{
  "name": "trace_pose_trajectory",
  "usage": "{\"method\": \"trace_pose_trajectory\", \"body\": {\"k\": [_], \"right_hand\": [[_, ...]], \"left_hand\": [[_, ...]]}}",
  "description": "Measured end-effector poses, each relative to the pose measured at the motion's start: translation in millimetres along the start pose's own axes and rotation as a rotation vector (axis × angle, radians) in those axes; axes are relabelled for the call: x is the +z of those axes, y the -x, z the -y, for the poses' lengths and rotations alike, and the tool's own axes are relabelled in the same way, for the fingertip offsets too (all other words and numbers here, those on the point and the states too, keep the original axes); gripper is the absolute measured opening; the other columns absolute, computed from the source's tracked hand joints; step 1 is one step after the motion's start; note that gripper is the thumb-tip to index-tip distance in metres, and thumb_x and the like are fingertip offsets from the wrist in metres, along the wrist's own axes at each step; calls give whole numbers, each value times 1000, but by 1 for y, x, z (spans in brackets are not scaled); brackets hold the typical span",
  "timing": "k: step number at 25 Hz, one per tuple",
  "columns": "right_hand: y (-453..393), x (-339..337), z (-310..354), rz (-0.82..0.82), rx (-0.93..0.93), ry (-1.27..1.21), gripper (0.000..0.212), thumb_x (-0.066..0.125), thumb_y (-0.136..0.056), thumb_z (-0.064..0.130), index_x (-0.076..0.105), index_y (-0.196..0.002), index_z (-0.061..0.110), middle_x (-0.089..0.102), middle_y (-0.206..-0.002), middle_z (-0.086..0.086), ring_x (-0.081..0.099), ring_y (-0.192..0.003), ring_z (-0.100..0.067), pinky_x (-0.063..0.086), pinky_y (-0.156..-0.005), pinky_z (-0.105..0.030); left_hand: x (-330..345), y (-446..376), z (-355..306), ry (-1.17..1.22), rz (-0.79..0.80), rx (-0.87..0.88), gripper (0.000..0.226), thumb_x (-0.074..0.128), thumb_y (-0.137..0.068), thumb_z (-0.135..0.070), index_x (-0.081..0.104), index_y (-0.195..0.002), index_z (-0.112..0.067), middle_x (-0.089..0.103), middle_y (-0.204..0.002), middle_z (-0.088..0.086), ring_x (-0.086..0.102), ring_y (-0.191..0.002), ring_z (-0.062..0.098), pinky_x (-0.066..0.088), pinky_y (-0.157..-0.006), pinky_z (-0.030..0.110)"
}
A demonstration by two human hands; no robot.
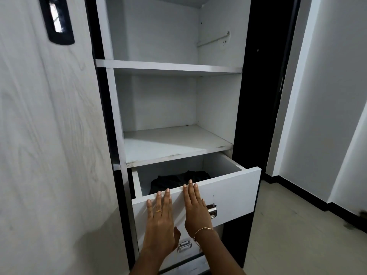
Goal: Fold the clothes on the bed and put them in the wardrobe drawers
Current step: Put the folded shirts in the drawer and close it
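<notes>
Two flat hands on drawer front

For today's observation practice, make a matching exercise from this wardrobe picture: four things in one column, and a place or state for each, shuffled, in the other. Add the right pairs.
Column 1
1. upper drawer
2. dark garment
3. left hand
4. lower drawer's metal handle

Column 2
A. lies inside the open drawer
B. shows below and between the two wrists
C. pulled out, standing open
D. flat, fingers straight, on the drawer front, ring on one finger

Pairs: 1-C, 2-A, 3-D, 4-B
</notes>
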State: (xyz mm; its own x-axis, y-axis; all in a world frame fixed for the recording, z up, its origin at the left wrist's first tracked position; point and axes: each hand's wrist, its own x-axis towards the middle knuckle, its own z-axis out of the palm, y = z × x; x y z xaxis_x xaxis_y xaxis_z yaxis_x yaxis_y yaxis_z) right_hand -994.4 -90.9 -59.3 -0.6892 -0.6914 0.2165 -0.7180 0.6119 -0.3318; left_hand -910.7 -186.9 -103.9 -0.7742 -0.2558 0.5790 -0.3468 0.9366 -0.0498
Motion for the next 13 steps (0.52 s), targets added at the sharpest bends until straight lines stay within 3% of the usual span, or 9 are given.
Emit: {"method": "trace_pose_trajectory", "body": {"k": [2, 5, 10, 13], "right_hand": [[-18, 3, 3, 20, 1, -2, 83, 45, -94, 3, -19, -146, 15, -40, -136, 0, -34, -127, -18, 7, -118, -41], [-51, 8, 7, 34, -4, 15, 83, 45, -93, 2, -18, -146, 15, -39, -135, -1, -33, -127, -19, 7, -117, -42], [-97, 22, 13, 22, 7, 90, 80, 39, -93, 1, -23, -142, 11, -40, -136, -7, -33, -131, -24, -3, -115, -43], [-117, 29, 16, 4, -2, 150, 76, 35, -92, 1, -31, -131, 10, -40, -138, -7, -32, -133, -24, -15, -107, -41]], "left_hand": [[10, -13, 15, 22, -3, 24, 116, 85, -39, -31, 31, -137, -2, 27, -148, 15, -4, -145, 29, 8, -112, 49], [23, -33, 37, 37, 27, 21, 122, 84, -37, -34, 28, -140, -2, 28, -148, 14, -4, -145, 26, 7, -113, 46], [49, -67, 64, 24, 101, -14, 145, 83, -32, -40, 5, -149, -5, 28, -149, 15, -5, -146, 25, 6, -114, 43], [57, -85, 83, -50, 160, -20, 138, 87, -26, -36, 24, -144, -1, 34, -148, 18, 7, -145, 29, 3, -116, 47]]}}
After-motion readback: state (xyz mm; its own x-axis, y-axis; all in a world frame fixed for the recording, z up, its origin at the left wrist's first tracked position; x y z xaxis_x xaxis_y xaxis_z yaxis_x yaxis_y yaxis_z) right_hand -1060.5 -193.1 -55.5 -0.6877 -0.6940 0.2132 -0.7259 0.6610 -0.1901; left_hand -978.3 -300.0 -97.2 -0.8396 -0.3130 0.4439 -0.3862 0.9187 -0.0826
